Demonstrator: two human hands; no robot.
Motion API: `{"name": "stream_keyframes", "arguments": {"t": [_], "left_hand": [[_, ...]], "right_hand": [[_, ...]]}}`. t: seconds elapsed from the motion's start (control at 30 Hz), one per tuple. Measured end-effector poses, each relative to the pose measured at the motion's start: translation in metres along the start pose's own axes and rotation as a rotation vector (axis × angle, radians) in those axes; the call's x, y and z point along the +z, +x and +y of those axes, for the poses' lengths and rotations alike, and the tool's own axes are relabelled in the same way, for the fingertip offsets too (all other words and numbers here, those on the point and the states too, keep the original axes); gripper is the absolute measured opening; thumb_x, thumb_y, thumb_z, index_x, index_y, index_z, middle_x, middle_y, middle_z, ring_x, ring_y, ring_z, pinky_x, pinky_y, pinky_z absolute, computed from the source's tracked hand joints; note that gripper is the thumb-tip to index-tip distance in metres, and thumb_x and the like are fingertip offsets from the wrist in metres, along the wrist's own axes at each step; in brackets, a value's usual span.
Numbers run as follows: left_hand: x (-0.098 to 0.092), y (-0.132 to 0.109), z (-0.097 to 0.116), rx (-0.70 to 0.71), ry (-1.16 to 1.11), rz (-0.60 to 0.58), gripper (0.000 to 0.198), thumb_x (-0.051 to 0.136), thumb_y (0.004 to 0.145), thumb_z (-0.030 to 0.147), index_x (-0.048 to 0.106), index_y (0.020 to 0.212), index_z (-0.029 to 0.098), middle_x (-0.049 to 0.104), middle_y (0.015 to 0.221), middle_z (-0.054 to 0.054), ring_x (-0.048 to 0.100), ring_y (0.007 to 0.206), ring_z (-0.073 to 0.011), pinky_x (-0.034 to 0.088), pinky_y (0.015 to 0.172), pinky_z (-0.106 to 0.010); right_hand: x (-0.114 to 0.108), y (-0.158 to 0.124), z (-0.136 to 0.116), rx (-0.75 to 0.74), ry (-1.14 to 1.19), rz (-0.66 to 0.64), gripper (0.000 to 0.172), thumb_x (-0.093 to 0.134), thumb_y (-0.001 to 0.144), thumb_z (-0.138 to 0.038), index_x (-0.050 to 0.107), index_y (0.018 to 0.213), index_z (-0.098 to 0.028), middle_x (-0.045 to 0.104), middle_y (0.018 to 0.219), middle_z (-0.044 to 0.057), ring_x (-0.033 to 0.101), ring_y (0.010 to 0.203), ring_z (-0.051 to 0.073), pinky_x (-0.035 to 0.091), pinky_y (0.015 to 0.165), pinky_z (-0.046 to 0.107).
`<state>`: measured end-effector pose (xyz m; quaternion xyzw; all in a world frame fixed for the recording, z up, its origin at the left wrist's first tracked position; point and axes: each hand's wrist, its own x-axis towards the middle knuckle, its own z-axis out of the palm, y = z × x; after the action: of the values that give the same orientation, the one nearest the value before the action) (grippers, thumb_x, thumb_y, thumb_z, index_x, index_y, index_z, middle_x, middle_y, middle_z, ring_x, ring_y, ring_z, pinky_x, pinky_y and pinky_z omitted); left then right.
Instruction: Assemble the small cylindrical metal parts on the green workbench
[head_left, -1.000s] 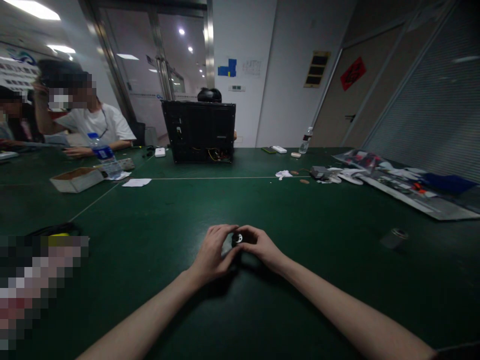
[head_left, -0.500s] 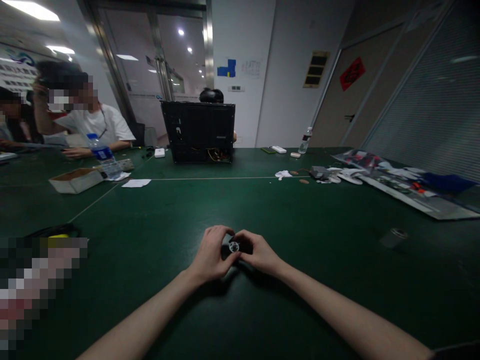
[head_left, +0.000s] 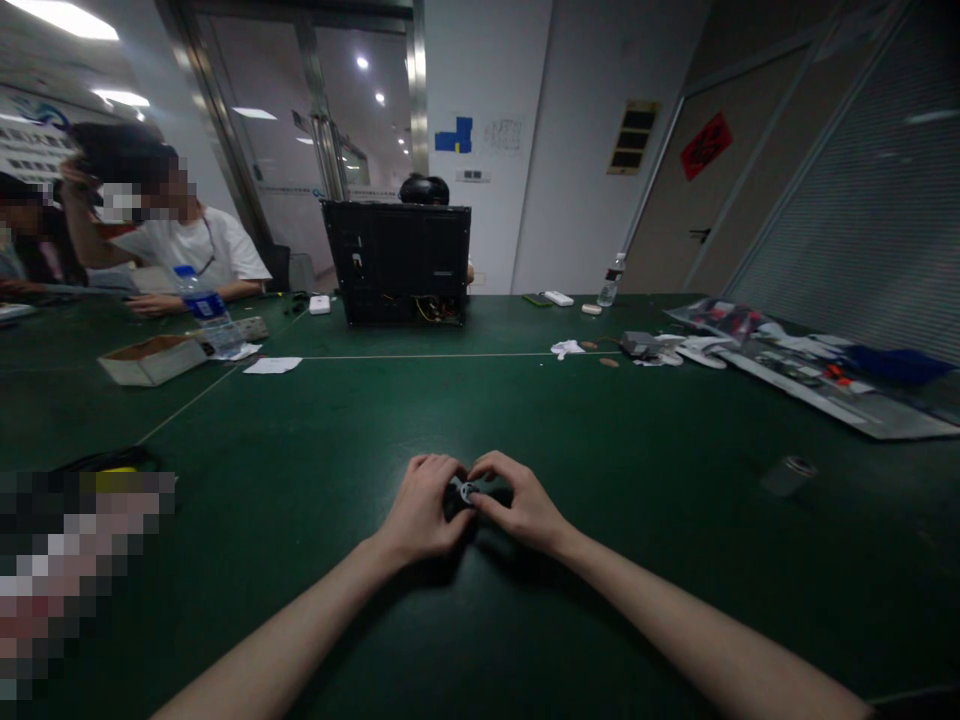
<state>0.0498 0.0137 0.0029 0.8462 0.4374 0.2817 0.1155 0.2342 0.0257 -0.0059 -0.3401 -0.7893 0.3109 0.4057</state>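
At the middle of the green table, a small dark part with a pale spoked ring [head_left: 468, 493] is held between my two hands. My left hand [head_left: 424, 510] curls around its left side, fingers over the top and thumb below. From the right, my right hand [head_left: 517, 505] has its fingers bent over the part and its thumb tip pressed on the ring. Fingers cover much of the part, so its exact kind cannot be made out. Off to the right stands a grey metal cylinder [head_left: 787, 475], apart from both hands.
A black computer case [head_left: 401, 265] stands at the back, with a person behind it. An open box [head_left: 154, 362] and a water bottle [head_left: 206, 315] are at left, near a seated person in white. Papers and parts cover a board [head_left: 817, 395] at right.
My right thumb has moved left and up onto the pale ring, covering some of it. The left hand has barely shifted.
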Motion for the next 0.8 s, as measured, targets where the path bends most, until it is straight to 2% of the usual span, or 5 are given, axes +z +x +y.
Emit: {"name": "stream_keyframes", "arguments": {"t": [0.13, 0.4, 0.5, 0.67, 0.8], "left_hand": [[0.0, 0.001, 0.001, 0.016, 0.017, -0.009, 0.019, 0.057, 0.071, 0.019, 0.054, 0.089, 0.02, 0.061, 0.089, -0.004, 0.056, 0.09, -0.0231, 0.037, 0.089, -0.041], [0.001, 0.0, 0.0, -0.004, 0.025, 0.024, 0.016, 0.055, 0.072, 0.02, 0.053, 0.088, 0.02, 0.061, 0.088, -0.004, 0.056, 0.087, -0.023, 0.038, 0.087, -0.04], [0.001, 0.001, 0.0, -0.021, 0.023, 0.04, 0.016, 0.055, 0.073, 0.02, 0.053, 0.088, 0.02, 0.061, 0.088, -0.003, 0.056, 0.085, -0.0223, 0.038, 0.087, -0.041], [0.003, 0.001, -0.001, -0.036, 0.029, 0.05, 0.016, 0.055, 0.071, 0.019, 0.053, 0.088, 0.02, 0.061, 0.086, -0.003, 0.056, 0.082, -0.0217, 0.038, 0.086, -0.04], [0.003, 0.0, -0.001, -0.029, 0.015, 0.055, 0.017, 0.054, 0.071, 0.018, 0.054, 0.088, 0.02, 0.061, 0.085, -0.003, 0.057, 0.081, -0.0211, 0.039, 0.084, -0.039]], "right_hand": [[0.003, 0.001, -0.001, -0.016, -0.004, 0.03, 0.004, 0.059, 0.082, -0.022, 0.062, 0.084, -0.019, 0.062, 0.09, 0.004, 0.058, 0.086, 0.015, 0.044, 0.081, 0.029], [-0.005, 0.005, 0.002, 0.065, -0.065, 0.096, 0.009, 0.06, 0.082, -0.026, 0.064, 0.084, -0.018, 0.065, 0.082, 0.003, 0.059, 0.078, 0.015, 0.046, 0.075, 0.028], [-0.007, 0.006, 0.008, 0.092, -0.119, 0.044, 0.009, 0.059, 0.082, -0.023, 0.066, 0.086, -0.018, 0.067, 0.085, 0.003, 0.06, 0.08, 0.015, 0.046, 0.076, 0.029], [-0.005, 0.005, 0.021, 0.047, -0.271, -0.129, 0.01, 0.061, 0.08, -0.017, 0.067, 0.087, -0.019, 0.067, 0.088, 0.004, 0.058, 0.086, 0.017, 0.043, 0.081, 0.032], [-0.004, 0.004, 0.024, 0.038, -0.299, -0.157, 0.01, 0.061, 0.079, -0.016, 0.065, 0.088, -0.019, 0.066, 0.09, 0.004, 0.056, 0.089, 0.017, 0.042, 0.082, 0.033]]}}
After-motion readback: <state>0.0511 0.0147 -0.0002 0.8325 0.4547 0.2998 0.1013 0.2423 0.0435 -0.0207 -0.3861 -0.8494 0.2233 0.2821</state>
